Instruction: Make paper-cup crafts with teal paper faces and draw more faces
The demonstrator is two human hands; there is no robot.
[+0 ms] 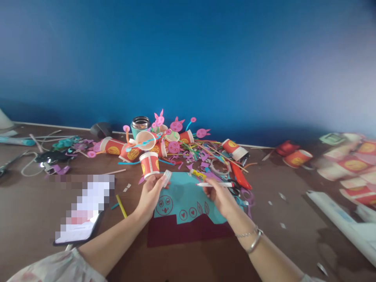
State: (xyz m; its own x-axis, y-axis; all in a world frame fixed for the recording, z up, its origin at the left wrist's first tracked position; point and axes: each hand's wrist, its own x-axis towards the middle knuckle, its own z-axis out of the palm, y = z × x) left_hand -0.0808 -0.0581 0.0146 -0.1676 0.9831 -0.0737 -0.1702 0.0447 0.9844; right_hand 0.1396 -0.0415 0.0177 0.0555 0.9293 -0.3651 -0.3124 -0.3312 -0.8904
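Note:
My left hand [152, 196] is closed, pinching a small white striped piece [167, 178] whose kind I cannot make out. A red and white paper cup [149, 165] stands just behind those fingers. Held in my right hand [219, 197] is a white marker [216, 184], lying level with its tip toward the left. Under both hands lies a sheet of light blue paper [183, 192], its lower edge cut unevenly. Red drawings on it show a round face [163, 205], two circles with hearts and two pointed ears [202, 208]. A dark red sheet [188, 233] lies partly beneath it.
Decorated cups, pink paper cut-outs [177, 125], paper scraps and sticks are heaped along the blue wall [188, 70]. A phone [85, 211] and a yellow stick [121, 206] lie on the left. More cups [298, 158] and a white packet [340, 223] are on the right.

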